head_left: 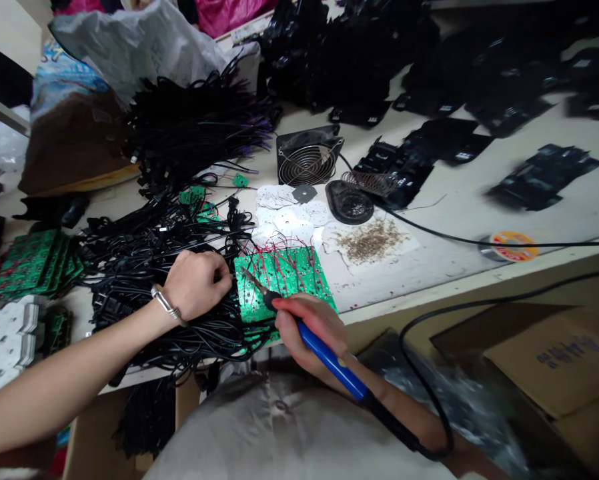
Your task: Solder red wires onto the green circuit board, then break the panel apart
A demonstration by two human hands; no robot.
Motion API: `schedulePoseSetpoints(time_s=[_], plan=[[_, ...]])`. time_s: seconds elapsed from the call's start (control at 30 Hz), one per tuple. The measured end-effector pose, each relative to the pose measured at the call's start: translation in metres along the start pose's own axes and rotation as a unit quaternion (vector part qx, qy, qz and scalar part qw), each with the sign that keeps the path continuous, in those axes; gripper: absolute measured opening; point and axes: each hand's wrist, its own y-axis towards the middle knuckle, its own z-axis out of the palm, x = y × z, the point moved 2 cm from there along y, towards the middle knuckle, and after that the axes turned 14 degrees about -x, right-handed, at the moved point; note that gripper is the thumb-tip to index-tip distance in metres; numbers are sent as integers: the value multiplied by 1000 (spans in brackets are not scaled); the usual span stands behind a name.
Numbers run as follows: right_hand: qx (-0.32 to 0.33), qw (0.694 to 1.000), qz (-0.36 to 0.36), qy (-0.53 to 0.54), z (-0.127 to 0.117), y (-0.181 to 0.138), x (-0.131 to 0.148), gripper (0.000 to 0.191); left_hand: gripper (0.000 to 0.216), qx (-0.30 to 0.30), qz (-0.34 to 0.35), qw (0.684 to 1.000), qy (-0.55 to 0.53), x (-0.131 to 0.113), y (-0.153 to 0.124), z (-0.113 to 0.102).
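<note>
My right hand (312,333) is wrapped round a blue-handled soldering iron (329,353). Its tip rests over the left part of a green circuit board panel (279,280) that has thin red wires (279,257) standing along it. At the board's left edge, my left hand (199,283) has its fingers pinched around the end of a black cable. A thick heap of black cables (134,280) lies under and around that hand. Whether the iron's tip touches the board I cannot tell.
Behind the board stand a small fan (309,157), a soldering iron stand (352,200) and a paper with brown bits (372,240). A solder spool (512,247) lies right, near the table edge. Stacked green boards (37,263) sit left. The iron's cord (429,320) loops right.
</note>
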Motion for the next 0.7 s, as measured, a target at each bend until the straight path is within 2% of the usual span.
schedulePoseSetpoints(time_s=[0.33, 0.7], plan=[[15, 1000, 7, 5, 1, 1, 1, 12, 22, 0, -3, 1000, 2, 1, 0, 1], [-10, 999, 32, 9, -3, -4, -2, 15, 20, -6, -5, 1000, -6, 2, 0, 2]])
